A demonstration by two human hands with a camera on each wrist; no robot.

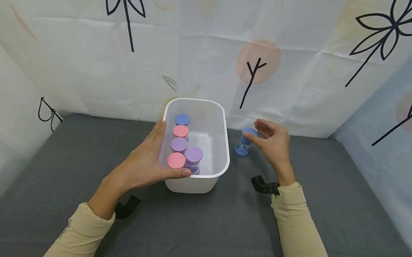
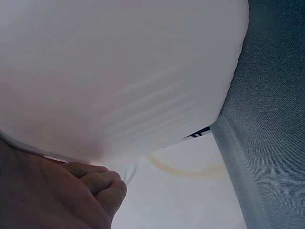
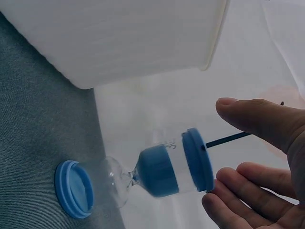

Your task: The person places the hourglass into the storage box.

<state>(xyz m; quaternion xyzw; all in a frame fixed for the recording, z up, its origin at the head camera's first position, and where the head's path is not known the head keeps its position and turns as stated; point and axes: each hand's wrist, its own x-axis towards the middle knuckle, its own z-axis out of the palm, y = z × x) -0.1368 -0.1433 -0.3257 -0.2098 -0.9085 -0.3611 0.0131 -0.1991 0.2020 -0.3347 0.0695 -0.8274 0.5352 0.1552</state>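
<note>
A white plastic bin (image 1: 208,172) stands on the grey cloth, with my left hand (image 1: 144,156) gripping its rim at the near left corner. In the left wrist view, the fingers (image 2: 102,183) bend over the rim. Several sand timers with blue, pink and purple caps (image 1: 194,154) stand along the bin's left side. To the right of the bin, a blue sand timer (image 3: 159,171) stands upright on the cloth, most of its blue sand in the upper bulb. My right hand (image 1: 271,143) is around its top cap, thumb and fingers spread apart; fingertips are close to the cap's edge, contact unclear.
Grey cloth (image 1: 199,227) covers the table. A pale printed curtain (image 1: 203,64) rises right behind the bin, and further curtains (image 1: 397,158) border the sides. A black wrist mount (image 1: 264,185) sits at each sleeve cuff.
</note>
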